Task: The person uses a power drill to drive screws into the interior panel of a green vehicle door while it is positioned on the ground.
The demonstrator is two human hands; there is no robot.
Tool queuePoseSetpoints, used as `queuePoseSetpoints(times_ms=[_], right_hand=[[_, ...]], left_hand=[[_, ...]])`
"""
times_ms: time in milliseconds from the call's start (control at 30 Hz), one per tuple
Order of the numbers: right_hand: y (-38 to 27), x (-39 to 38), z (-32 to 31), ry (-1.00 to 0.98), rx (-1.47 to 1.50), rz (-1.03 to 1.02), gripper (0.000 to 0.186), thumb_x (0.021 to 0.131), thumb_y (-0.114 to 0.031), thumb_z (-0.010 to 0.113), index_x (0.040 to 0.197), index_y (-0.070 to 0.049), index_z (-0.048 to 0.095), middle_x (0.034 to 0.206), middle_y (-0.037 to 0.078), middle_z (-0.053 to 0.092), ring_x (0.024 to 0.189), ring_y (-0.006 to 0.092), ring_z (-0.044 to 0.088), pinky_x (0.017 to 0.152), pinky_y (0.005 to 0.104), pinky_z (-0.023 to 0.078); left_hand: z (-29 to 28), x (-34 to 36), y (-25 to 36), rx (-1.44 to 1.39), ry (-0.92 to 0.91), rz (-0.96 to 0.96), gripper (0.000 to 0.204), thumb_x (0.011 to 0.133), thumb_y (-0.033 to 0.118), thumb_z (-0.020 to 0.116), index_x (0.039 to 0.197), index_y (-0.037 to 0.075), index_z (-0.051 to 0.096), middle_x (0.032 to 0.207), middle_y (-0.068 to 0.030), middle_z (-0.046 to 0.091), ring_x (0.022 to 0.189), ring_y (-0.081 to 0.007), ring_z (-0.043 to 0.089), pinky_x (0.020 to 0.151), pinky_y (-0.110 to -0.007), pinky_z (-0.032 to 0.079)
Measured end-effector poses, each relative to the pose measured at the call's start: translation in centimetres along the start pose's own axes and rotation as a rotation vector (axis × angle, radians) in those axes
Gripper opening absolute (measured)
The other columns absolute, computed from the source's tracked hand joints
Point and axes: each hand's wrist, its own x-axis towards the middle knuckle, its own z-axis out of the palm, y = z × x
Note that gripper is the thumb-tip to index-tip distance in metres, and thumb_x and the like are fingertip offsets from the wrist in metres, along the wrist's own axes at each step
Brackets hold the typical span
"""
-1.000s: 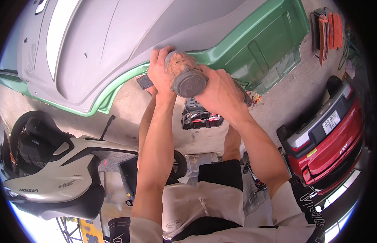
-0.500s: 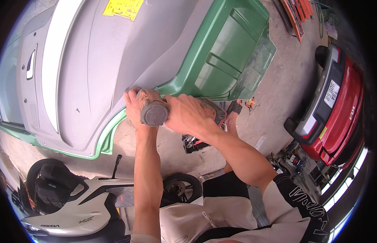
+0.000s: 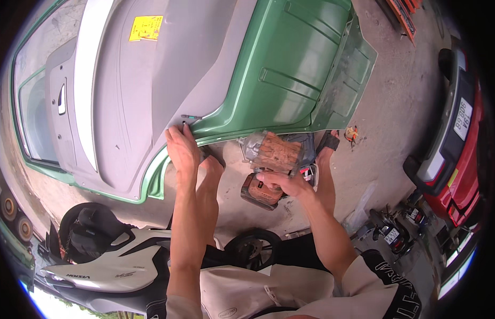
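My left hand is at the lower corner of a large grey panel with green trim. Its fingertips press together beside a small dark hole; whatever lies between them is hidden. Just above those fingertips a slim driver bit rests on the panel. Off to the right, my right hand grips the handle of a worn cordless driver. The tool's body is brownish and wrapped in clear tape, with a chunky battery at the near end. It is held apart from the panel, over the floor.
A green moulded part adjoins the grey panel. Beneath the driver sits a dark tool case, partly covered, between my feet. A white motorbike stands near left, and a red car is at the right. Orange metal pieces lie far right.
The driver has come off the panel corner and swung right and nearer, now in my right hand alone. My left hand stays at the corner. The bit on the panel has come into sight.
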Motion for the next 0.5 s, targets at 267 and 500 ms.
queuePoseSetpoints(times_ms=[267, 500], right_hand=[[11.8, -9.5, -8.6, -0.237, 0.665, -0.067, 0.039, 0.088, -0.017, 0.073, 0.118, 0.0, 0.055, 0.067, 0.001, 0.044, 0.057, 0.012, 0.043, 0.056, 0.03, 0.037], [15.7, -9.0, -13.9, -0.245, 0.742, 0.08, 0.04, 0.087, -0.019, 0.077, 0.118, -0.003, 0.057, 0.069, 0.001, 0.047, 0.058, 0.0094, 0.046, 0.055, 0.0272, 0.038]], left_hand=[[-0.1, 1.1, -0.2, 0.203, 0.036, 0.299, 0.016, 0.097, 0.012, 0.061, 0.105, -0.001, 0.059, 0.1, -0.0222, 0.062, 0.089, -0.0449, 0.063, 0.075, -0.055, 0.05], [-1.6, 4.3, 2.6, 0.421, -0.095, 0.077, 0.03, 0.08, 0.023, 0.073, 0.1, 0.001, 0.077, 0.093, -0.0205, 0.076, 0.091, -0.0364, 0.073, 0.086, -0.042, 0.056]])
